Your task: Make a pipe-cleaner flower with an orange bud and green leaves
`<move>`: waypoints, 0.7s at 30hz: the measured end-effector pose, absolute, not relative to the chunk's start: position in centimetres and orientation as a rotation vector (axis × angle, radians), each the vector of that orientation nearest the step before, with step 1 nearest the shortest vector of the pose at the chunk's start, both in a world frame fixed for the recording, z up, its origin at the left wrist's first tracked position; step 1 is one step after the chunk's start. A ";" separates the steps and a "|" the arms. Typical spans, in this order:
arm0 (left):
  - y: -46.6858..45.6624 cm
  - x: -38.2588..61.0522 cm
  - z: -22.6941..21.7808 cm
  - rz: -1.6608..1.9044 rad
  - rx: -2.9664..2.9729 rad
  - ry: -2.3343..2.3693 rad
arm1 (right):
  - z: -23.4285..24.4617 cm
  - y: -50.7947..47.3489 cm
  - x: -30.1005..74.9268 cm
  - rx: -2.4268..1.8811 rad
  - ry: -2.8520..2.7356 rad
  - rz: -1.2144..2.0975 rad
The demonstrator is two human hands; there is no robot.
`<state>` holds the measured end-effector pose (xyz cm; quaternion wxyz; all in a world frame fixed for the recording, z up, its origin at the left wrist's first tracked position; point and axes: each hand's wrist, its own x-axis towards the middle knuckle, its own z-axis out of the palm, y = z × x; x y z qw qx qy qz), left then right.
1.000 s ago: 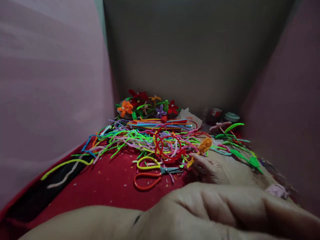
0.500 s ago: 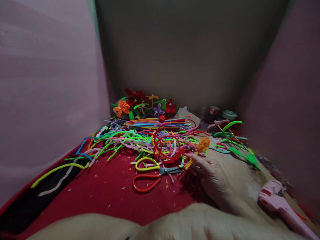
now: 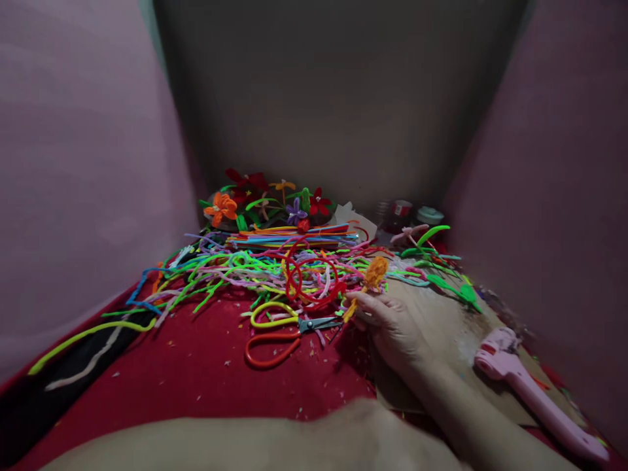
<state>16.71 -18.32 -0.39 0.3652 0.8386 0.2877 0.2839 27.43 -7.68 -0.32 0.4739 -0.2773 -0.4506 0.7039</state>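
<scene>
My right hand (image 3: pixel 392 324) rests on a brown board (image 3: pixel 444 307), fingers pinched on the stem of an orange pipe-cleaner flower (image 3: pixel 375 271) whose fuzzy head stands above the fingertips. Just left of it lie scissors (image 3: pixel 279 333) with one orange and one yellow handle loop, on the red cloth (image 3: pixel 196 366). Only my left forearm (image 3: pixel 235 445) shows, lying across the bottom edge; the left hand itself is out of the picture.
A wide tangle of coloured pipe cleaners (image 3: pixel 245 268) covers the middle. Finished flowers (image 3: pixel 265 199) stand at the back, small jars (image 3: pixel 417 212) at the back right. A pink glue gun (image 3: pixel 530 386) lies on the board's right. Pink walls close in on both sides.
My left hand, a fist at the lower right a second ago, has slid out of the picture, uncovering the pink glue gun. The right hand keeps its pinch on the orange flower.
</scene>
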 end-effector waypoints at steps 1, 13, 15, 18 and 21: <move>-17.6 16.7 1.4 0.757 2.163 0.742 | -0.3 -7.7 27.4 -0.690 -1.098 1.734; -11.3 13.9 1.4 0.787 2.552 1.771 | -0.5 -7.9 27.3 -0.752 -1.025 1.678; -11.4 14.1 1.0 0.742 2.588 1.790 | -0.3 -8.1 27.4 -0.754 -1.054 1.685; -11.4 14.0 0.9 0.731 2.598 1.822 | 0.0 -8.3 27.3 -0.733 -1.109 1.670; -11.3 13.8 0.7 0.742 2.654 1.757 | -0.1 -8.3 27.3 -0.719 -1.128 1.654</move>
